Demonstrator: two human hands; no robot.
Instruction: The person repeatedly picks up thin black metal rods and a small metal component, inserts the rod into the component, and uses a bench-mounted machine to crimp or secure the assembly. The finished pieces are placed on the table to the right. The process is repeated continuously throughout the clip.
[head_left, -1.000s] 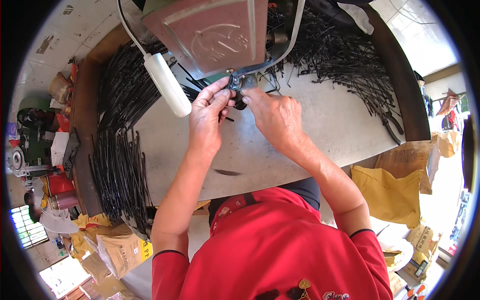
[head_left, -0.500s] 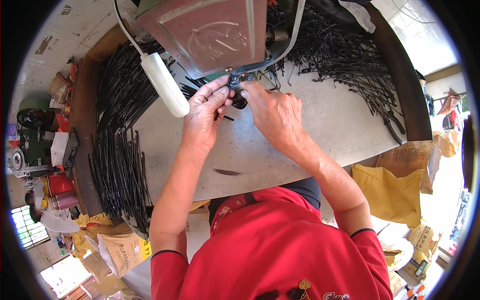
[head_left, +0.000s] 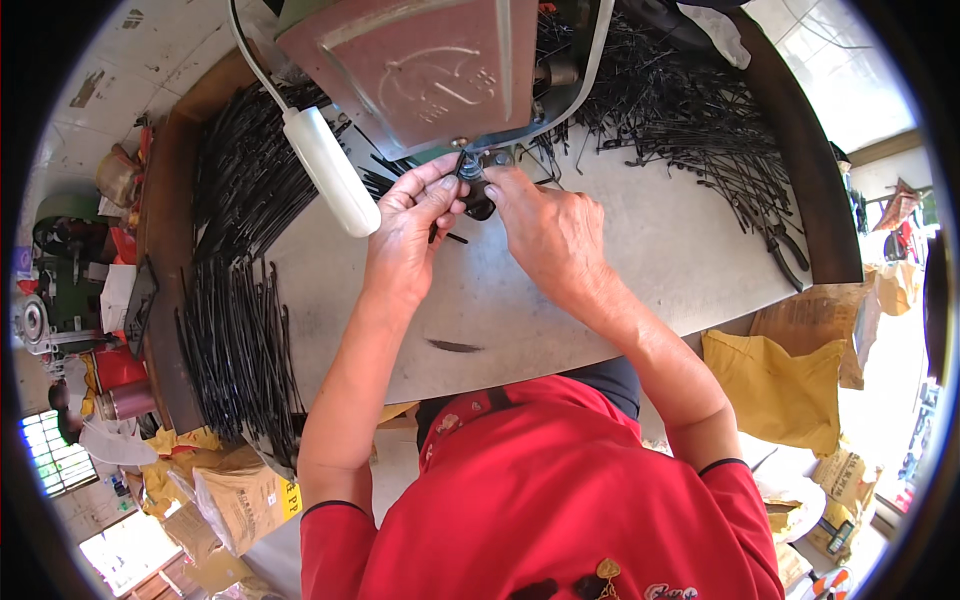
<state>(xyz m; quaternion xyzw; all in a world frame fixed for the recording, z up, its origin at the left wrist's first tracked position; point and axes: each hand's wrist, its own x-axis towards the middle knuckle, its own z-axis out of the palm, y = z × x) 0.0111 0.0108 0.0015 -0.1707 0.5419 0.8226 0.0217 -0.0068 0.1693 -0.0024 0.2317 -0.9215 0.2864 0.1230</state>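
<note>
My left hand (head_left: 410,215) is closed in a pinch on a thin black rod (head_left: 456,238), whose dark end pokes out below the fingers. It is held against the small metal working head (head_left: 470,166) under a pinkish-red machine housing (head_left: 430,75). Just to the right, my right hand (head_left: 550,225) is closed, its thumb and forefinger at the same working head. Whatever lies between those fingertips is hidden. A dark rounded part (head_left: 479,205) shows between the two hands.
Bundles of black rods (head_left: 240,350) lie along the left side of the metal table (head_left: 440,330). More rods (head_left: 680,120) are heaped at the back right, near pliers (head_left: 785,250). A white lamp (head_left: 330,170) hangs beside my left hand. A yellow sack (head_left: 775,390) is at the right.
</note>
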